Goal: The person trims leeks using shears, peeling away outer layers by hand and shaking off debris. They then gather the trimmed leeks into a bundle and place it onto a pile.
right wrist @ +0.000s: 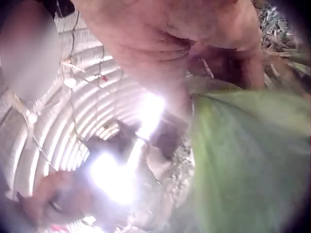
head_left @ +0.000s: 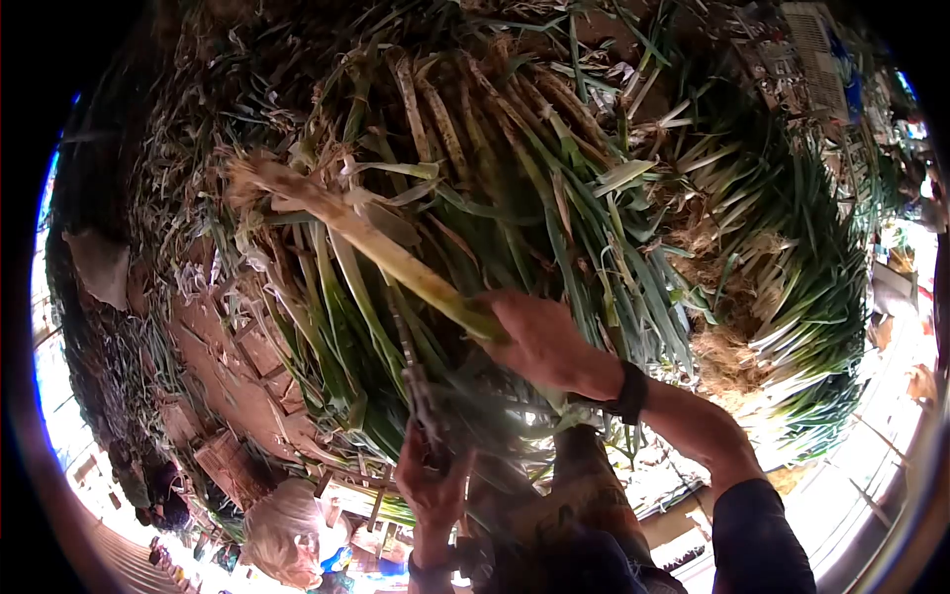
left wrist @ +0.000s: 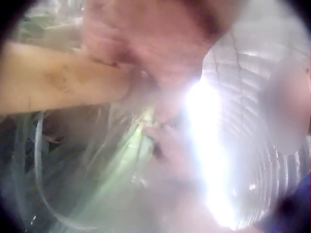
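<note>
Right hand [head_left: 539,342] clenched round leek [head_left: 381,247] at green end, stalk running to upper left of frame over leek pile [head_left: 594,198]. Left hand [head_left: 430,485] grips thin blade [head_left: 411,371] at lower centre. Leek probably light, stiff at stalk, floppy leaves; best held mid-stalk

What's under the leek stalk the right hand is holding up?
Under the leek stalk held by the right hand lies a pile of leeks. The pile covers whatever is beneath it.

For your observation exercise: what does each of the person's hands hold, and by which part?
The right hand grips a long pale-stalked green leek at the green leaf end. The left hand grips a thin grey tool by its lower end.
</note>
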### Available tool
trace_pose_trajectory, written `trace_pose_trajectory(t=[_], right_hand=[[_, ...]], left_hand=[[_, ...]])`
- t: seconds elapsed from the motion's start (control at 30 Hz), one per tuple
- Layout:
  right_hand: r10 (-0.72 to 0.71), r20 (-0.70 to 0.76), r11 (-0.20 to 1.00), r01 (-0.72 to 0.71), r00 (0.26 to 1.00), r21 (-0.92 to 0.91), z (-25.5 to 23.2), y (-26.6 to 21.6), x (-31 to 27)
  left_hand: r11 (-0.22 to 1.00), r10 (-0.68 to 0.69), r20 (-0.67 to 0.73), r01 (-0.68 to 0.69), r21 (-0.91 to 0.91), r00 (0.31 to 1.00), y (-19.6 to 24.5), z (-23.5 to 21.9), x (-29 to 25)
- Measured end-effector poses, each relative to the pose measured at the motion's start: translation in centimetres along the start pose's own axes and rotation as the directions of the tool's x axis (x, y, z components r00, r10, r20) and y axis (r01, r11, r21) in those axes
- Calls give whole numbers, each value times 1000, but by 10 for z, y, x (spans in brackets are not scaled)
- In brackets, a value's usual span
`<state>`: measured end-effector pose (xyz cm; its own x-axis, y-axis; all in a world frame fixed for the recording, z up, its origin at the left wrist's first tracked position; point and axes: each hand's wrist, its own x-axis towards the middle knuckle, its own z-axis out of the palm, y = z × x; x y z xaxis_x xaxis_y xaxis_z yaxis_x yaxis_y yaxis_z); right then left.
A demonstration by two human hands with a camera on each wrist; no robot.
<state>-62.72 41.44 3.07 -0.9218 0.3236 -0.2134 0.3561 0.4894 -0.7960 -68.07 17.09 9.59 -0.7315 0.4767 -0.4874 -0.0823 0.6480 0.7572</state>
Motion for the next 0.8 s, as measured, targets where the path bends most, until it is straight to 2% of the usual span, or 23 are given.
trace_pose_trajectory(t=[0.03, 0.07, 0.1, 0.13, 0.2, 0.23, 0.27, 0.33, 0.37, 0.4, 0.43, 0.47, 0.5, 0.53, 0.57, 0.6, 0.67, 0.7, 0.73, 0.8], right_hand=[[-2, -3, 1000, 2, 1000, 1, -16, -13, 0], [-5, 70, 993, -3, 998, 114, -34, -25, 2], [-15, 143, 973, -19, 990, 229, -50, -35, 2], [-13, 146, 972, -22, 989, 236, -67, -43, 2], [6, 328, 832, -187, 945, 522, -92, -50, 1], [11, 360, 696, -266, 933, 667, -91, -41, -3], [8, 368, 687, -273, 930, 673, -85, -29, -9], [151, 491, 580, -479, 858, 659, -62, 3, -19], [146, 495, 576, -480, 856, 661, -43, 23, -28], [262, 472, 576, -529, 842, 624, -20, 42, -40], [379, 443, 564, -582, 813, 585, -5, 53, -53], [381, 450, 556, -590, 807, 586, 1, 55, -62], [392, 473, 444, -612, 789, 654, 5, 57, -70], [398, 498, 323, -626, 771, 710, 9, 58, -77], [427, 467, 322, -613, 774, 722, 12, 56, -82], [430, 473, 314, -619, 769, 720, 16, 60, -87], [481, 430, 384, -625, 764, 679, 21, 67, -93], [481, 434, 379, -627, 762, 681, 23, 68, -95], [521, 421, 389, -646, 742, 657, 25, 66, -94], [559, 408, 395, -664, 722, 635, 36, 72, -99]], left_hand=[[1000, 6, -43, -7, -20, 999, -2, -3, -1], [999, 8, -86, -11, -38, 996, -3, -8, -2], [1000, 17, -76, -19, -17, 997, -2, -15, -3], [1000, 12, -76, -13, -12, 997, 1, -15, -4], [996, -67, -88, 62, -62, 994, 7, -16, -8], [996, -80, -54, 78, -41, 995, -4, -20, -12], [983, -181, -25, 180, -46, 983, 6, -18, -15], [988, -153, 63, 154, -24, 986, 21, -9, -25], [990, -133, 68, 130, 60, 989, 22, -2, -33], [974, 32, 138, -62, 218, 990, 13, 0, -37], [947, 61, 182, -115, 299, 981, 14, 7, -45], [913, 88, 229, -171, 371, 969, 17, 16, -52], [913, 77, 231, -162, 374, 970, 21, 22, -59], [967, -134, 236, 75, 245, 962, 27, 26, -66], [942, -336, 268, 317, 115, 903, 30, 29, -72], [938, -345, 271, 325, 119, 899, 25, 35, -79], [972, -175, 359, 103, 212, 917, 12, 45, -86], [963, -262, 401, 212, 165, 878, 10, 45, -85], [961, -267, 400, 215, 171, 877, 11, 47, -84], [971, -148, 397, 57, 232, 906, 14, 52, -82]])
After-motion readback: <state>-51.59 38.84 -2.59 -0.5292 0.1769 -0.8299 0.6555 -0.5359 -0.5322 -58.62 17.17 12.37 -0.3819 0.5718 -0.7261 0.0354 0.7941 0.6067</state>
